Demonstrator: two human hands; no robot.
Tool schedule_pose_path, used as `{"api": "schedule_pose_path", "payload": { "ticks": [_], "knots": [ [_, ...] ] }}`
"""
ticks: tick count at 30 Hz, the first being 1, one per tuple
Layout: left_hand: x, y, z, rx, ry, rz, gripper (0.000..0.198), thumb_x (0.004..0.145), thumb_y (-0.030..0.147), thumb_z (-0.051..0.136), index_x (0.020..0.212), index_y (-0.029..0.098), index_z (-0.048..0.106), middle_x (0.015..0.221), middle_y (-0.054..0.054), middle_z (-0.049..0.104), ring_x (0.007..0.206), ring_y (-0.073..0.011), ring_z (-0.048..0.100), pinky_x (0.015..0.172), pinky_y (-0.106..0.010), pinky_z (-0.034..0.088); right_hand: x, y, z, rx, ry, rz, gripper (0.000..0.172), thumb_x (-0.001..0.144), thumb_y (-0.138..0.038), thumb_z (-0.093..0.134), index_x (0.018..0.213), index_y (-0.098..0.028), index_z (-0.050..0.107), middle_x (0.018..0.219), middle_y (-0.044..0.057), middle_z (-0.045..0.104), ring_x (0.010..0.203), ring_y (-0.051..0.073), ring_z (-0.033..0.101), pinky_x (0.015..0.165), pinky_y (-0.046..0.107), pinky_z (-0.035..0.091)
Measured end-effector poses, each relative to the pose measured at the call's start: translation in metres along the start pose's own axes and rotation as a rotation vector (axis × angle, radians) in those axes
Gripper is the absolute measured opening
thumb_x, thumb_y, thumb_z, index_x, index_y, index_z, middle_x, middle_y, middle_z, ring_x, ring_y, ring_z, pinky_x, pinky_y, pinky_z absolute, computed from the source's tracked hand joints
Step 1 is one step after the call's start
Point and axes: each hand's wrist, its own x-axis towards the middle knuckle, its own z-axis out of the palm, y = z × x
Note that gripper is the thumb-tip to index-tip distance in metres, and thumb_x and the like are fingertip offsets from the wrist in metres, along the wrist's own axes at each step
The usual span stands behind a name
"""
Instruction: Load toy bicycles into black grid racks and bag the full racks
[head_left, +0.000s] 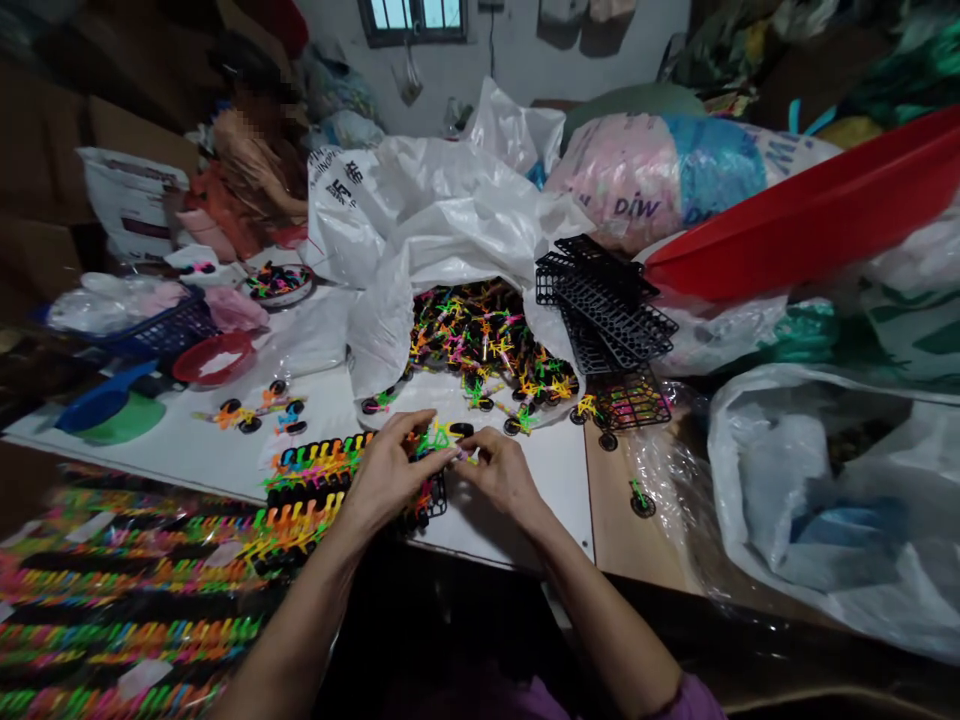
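Note:
Between my two hands, above the white tabletop, is a small plastic toy bicycle with a bright green frame and a dark wheel. My left hand pinches it from the left, fingers curled over it. From the other side, the fingertips of my right hand close on its lower end, by a small pale purple part. A black grid tray shows partly under my left hand. Beside it, rows of colourful toy bicycles stand packed together. A large white sack lies open ahead, spilling many toy bicycles.
Black grid trays are stacked right of the sack. One loose toy bicycle lies on the wooden board. At left are a red bowl, a blue basket and packed rows below the table. Another person sits at back left.

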Motion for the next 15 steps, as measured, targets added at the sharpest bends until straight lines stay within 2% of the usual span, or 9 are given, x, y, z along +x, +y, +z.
{"api": "schedule_pose_path", "payload": {
  "ticks": [2,4,7,9,10,12,15],
  "knots": [
    [0.002,0.008,0.006,-0.147,-0.098,-0.099,0.033,0.067,0.042,0.066,0.086,0.017,0.063,0.081,-0.002,0.065,0.077,-0.0178,0.061,0.069,-0.029,0.048,-0.004,-0.015,-0.008,-0.067,-0.04,-0.035,0.009,0.066,-0.022,0.066,0.074,-0.018,0.067,0.068,-0.001,0.056,0.058,0.01,0.045,0.054,0.02,0.032],
    [0.0,0.016,0.009,-0.27,-0.141,-0.154,0.025,0.066,0.04,0.066,0.072,0.016,0.061,0.068,0.001,0.062,0.066,-0.0148,0.059,0.063,-0.026,0.046,-0.008,-0.022,-0.013,-0.077,-0.083,-0.031,0.009,0.065,-0.024,0.069,0.071,-0.017,0.066,0.065,-0.002,0.054,0.058,0.009,0.044,0.053,0.02,0.031],
    [-0.007,0.027,0.011,-0.359,-0.12,-0.111,0.024,0.064,0.037,0.067,0.06,0.016,0.056,0.071,0.0,0.06,0.067,-0.0133,0.058,0.064,-0.026,0.046,-0.012,-0.025,-0.018,0.011,-0.282,-0.012,0.016,0.066,-0.031,0.069,0.067,-0.016,0.063,0.058,-0.005,0.047,0.053,0.008,0.04,0.049,0.018,0.027],
    [-0.009,0.033,0.01,-0.334,-0.135,-0.067,0.025,0.065,0.037,0.066,0.056,0.017,0.054,0.073,-0.001,0.061,0.068,-0.0136,0.058,0.065,-0.026,0.046,-0.013,-0.025,-0.022,0.061,-0.42,-0.029,0.02,0.067,-0.034,0.067,0.064,-0.016,0.06,0.055,-0.007,0.044,0.051,0.007,0.038,0.047,0.018,0.026],
    [-0.009,0.034,0.009,-0.292,-0.141,-0.045,0.025,0.066,0.037,0.065,0.057,0.017,0.055,0.074,-0.002,0.061,0.069,-0.014,0.058,0.067,-0.027,0.046,-0.012,-0.025,-0.023,0.072,-0.444,-0.046,0.02,0.068,-0.034,0.066,0.063,-0.016,0.058,0.055,-0.007,0.044,0.051,0.007,0.038,0.047,0.018,0.026],
    [-0.006,0.034,0.002,-0.18,-0.129,-0.01,0.021,0.066,0.038,0.066,0.068,0.017,0.061,0.078,-0.002,0.063,0.075,-0.0157,0.059,0.072,-0.029,0.045,-0.008,-0.025,-0.023,0.082,-0.366,-0.063,0.021,0.07,-0.034,0.064,0.063,-0.016,0.056,0.056,-0.006,0.045,0.053,0.008,0.039,0.048,0.018,0.027],
    [0.001,0.021,-0.013,-0.031,-0.004,-0.004,0.035,0.07,0.042,0.064,0.096,0.019,0.062,0.093,-0.003,0.064,0.082,-0.0171,0.059,0.076,-0.03,0.045,0.002,-0.016,-0.015,0.127,-0.051,-0.021,0.023,0.07,-0.038,0.063,0.068,-0.016,0.056,0.061,-0.004,0.05,0.057,0.009,0.044,0.053,0.019,0.034]
  ]
}}
